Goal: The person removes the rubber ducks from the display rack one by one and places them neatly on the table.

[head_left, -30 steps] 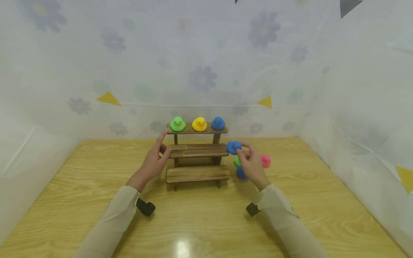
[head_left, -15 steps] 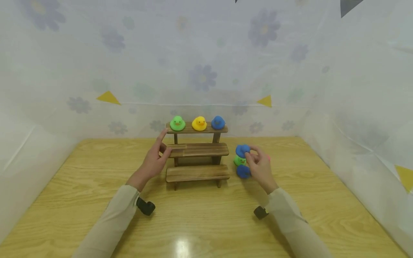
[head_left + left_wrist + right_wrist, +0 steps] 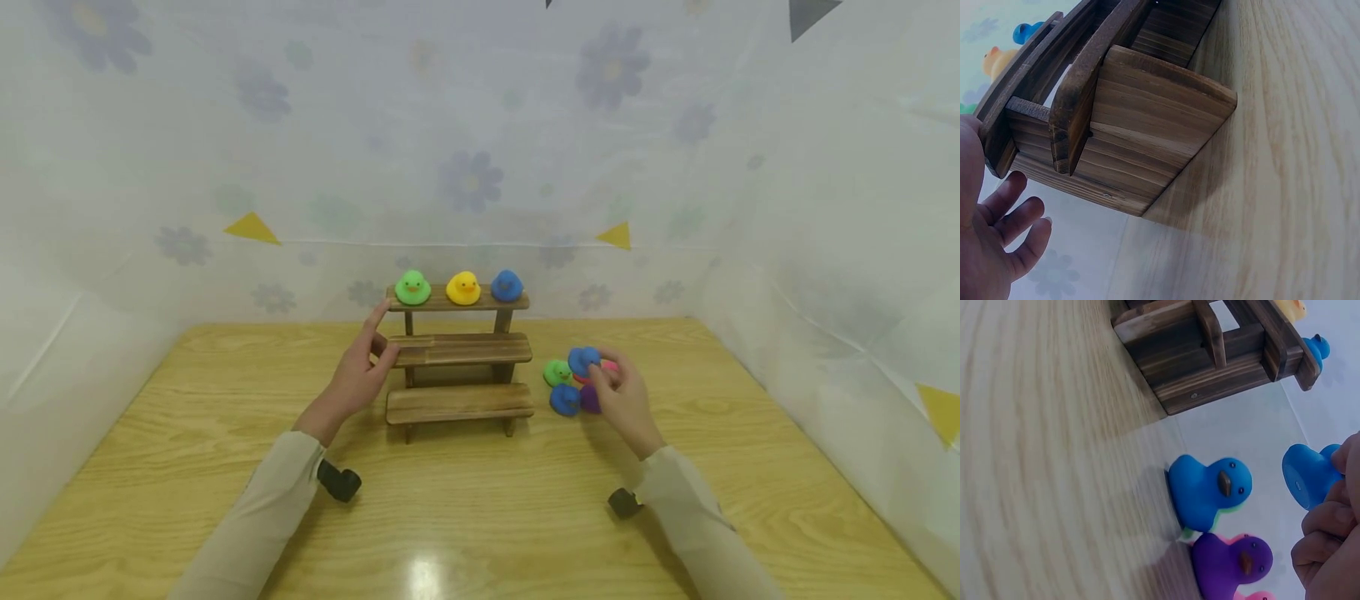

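Observation:
My right hand (image 3: 628, 408) pinches a blue rubber duck (image 3: 581, 361) above a small group of ducks on the table. In the right wrist view that held duck (image 3: 1305, 476) is clear of the others, its flat base showing. Below it sit a green duck (image 3: 557, 372), another blue duck (image 3: 564, 400) and a purple duck (image 3: 590, 400), with pink ones partly hidden behind my fingers. My left hand (image 3: 354, 383) rests its fingertips at the left end of a three-tier wooden stand (image 3: 459, 404); in the left wrist view its other fingers (image 3: 1032, 247) are loosely bent and hold nothing.
On the stand's top tier sit a green duck (image 3: 412, 288), a yellow duck (image 3: 463, 288) and a blue duck (image 3: 507, 286). The wood-grain table (image 3: 465, 517) meets a flowered sheet (image 3: 472, 117) at the back and sides.
My right hand has carried the blue duck rightward and slightly down, from the middle tier's right end to above the duck group. The left hand and stand have stayed in place.

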The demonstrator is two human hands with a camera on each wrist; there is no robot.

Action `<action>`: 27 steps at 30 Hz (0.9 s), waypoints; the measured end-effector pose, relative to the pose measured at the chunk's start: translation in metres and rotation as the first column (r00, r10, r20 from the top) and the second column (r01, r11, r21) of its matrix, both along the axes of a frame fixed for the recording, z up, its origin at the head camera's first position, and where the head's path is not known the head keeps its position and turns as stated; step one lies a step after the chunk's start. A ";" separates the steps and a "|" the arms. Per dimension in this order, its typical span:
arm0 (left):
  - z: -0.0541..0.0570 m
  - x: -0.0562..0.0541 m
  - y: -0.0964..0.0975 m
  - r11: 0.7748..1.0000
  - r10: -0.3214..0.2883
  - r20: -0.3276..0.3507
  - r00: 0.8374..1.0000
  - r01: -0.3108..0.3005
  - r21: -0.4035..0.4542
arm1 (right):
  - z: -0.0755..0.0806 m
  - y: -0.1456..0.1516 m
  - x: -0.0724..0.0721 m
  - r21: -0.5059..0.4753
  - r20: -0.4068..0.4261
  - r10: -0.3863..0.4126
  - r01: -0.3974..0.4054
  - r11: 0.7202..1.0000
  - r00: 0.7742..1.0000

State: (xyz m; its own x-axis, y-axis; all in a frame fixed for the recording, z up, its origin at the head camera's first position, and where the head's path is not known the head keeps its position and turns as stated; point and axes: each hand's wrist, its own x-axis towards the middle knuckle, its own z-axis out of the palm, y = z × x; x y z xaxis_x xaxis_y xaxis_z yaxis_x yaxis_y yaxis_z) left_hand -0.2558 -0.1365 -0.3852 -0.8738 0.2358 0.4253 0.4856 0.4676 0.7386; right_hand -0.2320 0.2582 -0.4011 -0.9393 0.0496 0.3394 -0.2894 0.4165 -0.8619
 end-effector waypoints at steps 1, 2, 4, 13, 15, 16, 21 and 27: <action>0.000 0.000 0.000 1.000 -0.001 0.000 1.000 0.001 0.000 | -0.001 0.002 0.000 0.002 0.008 -0.005 0.005 1.000 1.000; 0.000 0.000 0.000 1.000 0.000 0.000 1.000 0.000 0.000 | -0.001 0.004 0.001 0.006 0.014 -0.010 0.010 1.000 1.000; 0.000 -0.001 0.000 1.000 0.001 0.000 1.000 -0.001 0.000 | -0.001 0.007 0.002 0.011 0.023 -0.017 0.017 1.000 1.000; 0.001 0.000 -0.001 1.000 0.000 0.000 1.000 0.000 -0.002 | -0.004 0.024 0.007 0.032 0.069 0.012 -0.015 0.999 0.998; 0.001 0.000 0.000 1.000 0.002 -0.002 1.000 -0.002 -0.002 | -0.005 0.028 0.008 0.033 0.072 0.009 -0.012 0.999 0.997; 0.001 0.000 0.000 1.000 0.005 -0.003 1.000 -0.005 -0.001 | -0.006 0.030 0.008 0.035 0.071 0.005 -0.008 0.999 0.997; 0.000 0.001 0.001 1.000 0.007 -0.004 1.000 -0.007 -0.001 | -0.006 0.037 0.011 0.057 0.082 -0.027 0.023 0.998 0.996; 0.001 0.001 0.001 1.000 0.003 0.001 1.000 -0.003 0.008 | -0.006 0.044 0.015 0.120 0.108 -0.073 0.060 0.991 0.991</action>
State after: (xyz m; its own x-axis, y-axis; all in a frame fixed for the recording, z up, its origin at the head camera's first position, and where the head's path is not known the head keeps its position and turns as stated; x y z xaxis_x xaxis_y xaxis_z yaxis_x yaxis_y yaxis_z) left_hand -0.2546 -0.1352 -0.3847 -0.8747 0.2302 0.4266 0.4840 0.4632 0.7424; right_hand -0.2172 0.3027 -0.4074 -0.9677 0.0800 0.2392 -0.1618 0.5305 -0.8321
